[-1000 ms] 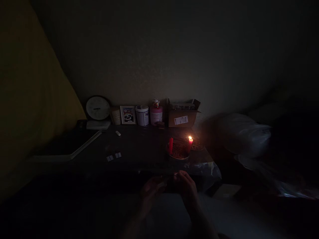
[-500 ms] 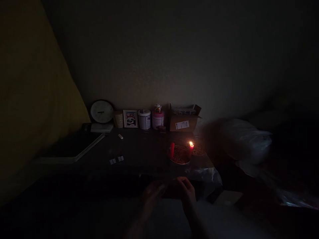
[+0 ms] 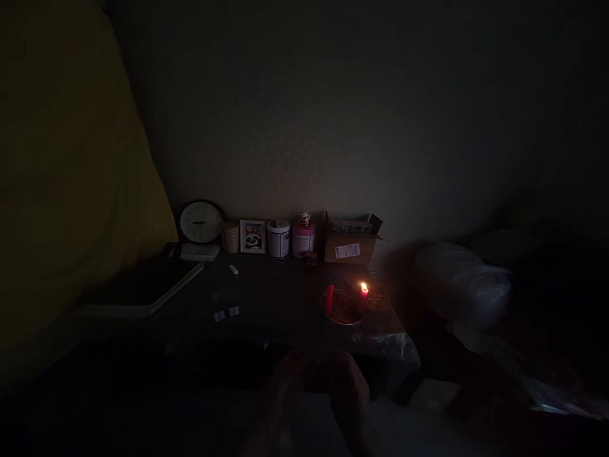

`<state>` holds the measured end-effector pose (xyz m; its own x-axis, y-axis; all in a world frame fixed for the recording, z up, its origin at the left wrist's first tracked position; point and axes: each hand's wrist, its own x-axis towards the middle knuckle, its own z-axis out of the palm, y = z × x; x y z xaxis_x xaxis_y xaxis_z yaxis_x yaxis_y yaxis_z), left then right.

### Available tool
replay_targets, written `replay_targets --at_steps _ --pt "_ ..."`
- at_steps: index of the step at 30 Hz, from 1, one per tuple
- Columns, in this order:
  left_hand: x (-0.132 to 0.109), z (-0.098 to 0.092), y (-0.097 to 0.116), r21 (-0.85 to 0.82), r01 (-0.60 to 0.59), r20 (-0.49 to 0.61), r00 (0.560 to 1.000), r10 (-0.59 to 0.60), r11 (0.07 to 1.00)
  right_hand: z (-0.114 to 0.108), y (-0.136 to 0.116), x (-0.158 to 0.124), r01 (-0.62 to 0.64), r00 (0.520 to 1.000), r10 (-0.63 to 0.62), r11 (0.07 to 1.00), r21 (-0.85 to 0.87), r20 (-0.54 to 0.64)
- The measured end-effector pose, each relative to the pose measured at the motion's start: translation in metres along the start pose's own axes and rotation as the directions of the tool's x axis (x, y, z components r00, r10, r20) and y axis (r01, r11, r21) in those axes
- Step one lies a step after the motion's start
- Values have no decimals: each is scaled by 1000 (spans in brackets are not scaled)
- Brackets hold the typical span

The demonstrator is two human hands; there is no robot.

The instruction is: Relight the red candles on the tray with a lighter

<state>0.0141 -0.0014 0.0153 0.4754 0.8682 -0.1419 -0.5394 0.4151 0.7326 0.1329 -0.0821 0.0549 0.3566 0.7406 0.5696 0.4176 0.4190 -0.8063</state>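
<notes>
My left hand point(image 3: 288, 371) and my right hand point(image 3: 349, 376) are close together in front of the table's near edge, dim and blurred. The fingers of both look curled inward, pressed around something too dark to make out. Just beyond them on the table point(image 3: 280, 298) is a round metal dish point(image 3: 343, 321). A lit red candle point(image 3: 364, 292) stands at its right side, its flame the main light. At the dish's left side an unlit red candle point(image 3: 329, 299) stands upright. The dark contents of the dish are hard to make out.
Along the wall stand a clock point(image 3: 200, 222), a panda picture frame point(image 3: 252, 237), a white tub point(image 3: 278, 238), a pink tub point(image 3: 303, 241) and an open cardboard box point(image 3: 351, 244). Small pale pieces point(image 3: 226, 313) lie left. Plastic bags point(image 3: 464, 285) are at right.
The view has tilted slightly, so the table things appear lower. My hands have drawn closer together and look darker and more blurred. The right candle still burns.
</notes>
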Motion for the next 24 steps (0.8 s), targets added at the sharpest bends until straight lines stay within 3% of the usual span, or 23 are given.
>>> replay_targets --at_steps 4,7,9,11,14,18,20,24 --pt "-11 8 9 19 -61 0 998 61 998 -8 -4 9 157 987 -151 968 -196 47" --pt "-14 16 17 36 -103 -25 994 104 994 -16 -25 13 277 957 -291 910 -309 1" --pt "-14 23 23 47 -111 -39 993 113 993 -18 -37 14 286 946 -321 881 -377 -33" --pt "-14 31 28 52 -119 -34 992 121 991 -18 -38 15 267 957 -292 873 -407 1" --pt "-21 41 34 43 -154 2 988 154 987 -21 -15 21 273 962 -252 881 -386 105" --pt "-31 40 36 22 -157 -6 988 157 987 -33 15 31 141 979 -185 918 -370 -87" --pt "-34 37 36 8 -151 -33 988 151 989 -38 13 32 69 986 -116 936 -345 -117" --pt "-43 42 40 -9 -130 -62 990 129 992 -34 -11 26 43 991 -72 967 -251 -109"
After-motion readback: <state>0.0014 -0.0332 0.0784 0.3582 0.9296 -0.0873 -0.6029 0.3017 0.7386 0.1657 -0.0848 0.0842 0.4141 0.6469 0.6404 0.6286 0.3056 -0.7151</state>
